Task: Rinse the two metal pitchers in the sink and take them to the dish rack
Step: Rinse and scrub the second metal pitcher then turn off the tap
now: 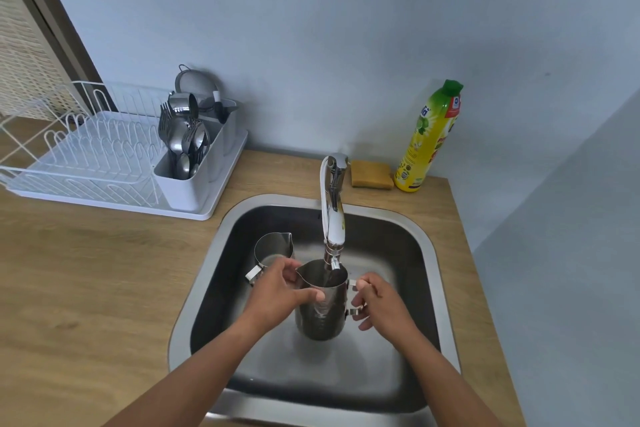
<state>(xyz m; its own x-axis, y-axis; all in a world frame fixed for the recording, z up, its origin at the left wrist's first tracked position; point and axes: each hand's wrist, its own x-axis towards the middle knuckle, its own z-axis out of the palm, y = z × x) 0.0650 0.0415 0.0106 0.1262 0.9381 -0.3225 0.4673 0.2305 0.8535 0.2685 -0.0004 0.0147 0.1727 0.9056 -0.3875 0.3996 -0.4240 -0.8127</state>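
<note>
Rinsing in progress: left grip [277, 288] is clasping the shiny cylindrical steel pitcher [322, 317], right grip [379, 305] pinching its handle [350, 313], beneath the chrome tap [333, 218]. Second steel pitcher [273, 248] is waiting beyond the left grip; racking of both is remaining.

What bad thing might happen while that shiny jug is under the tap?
The pitcher sits right under the tap; water may splash out onto the counter. The left hand holds its smooth side and the right hand its handle, so wet metal might slip. The other pitcher stands close behind the left hand; a bump may tip it.
</note>
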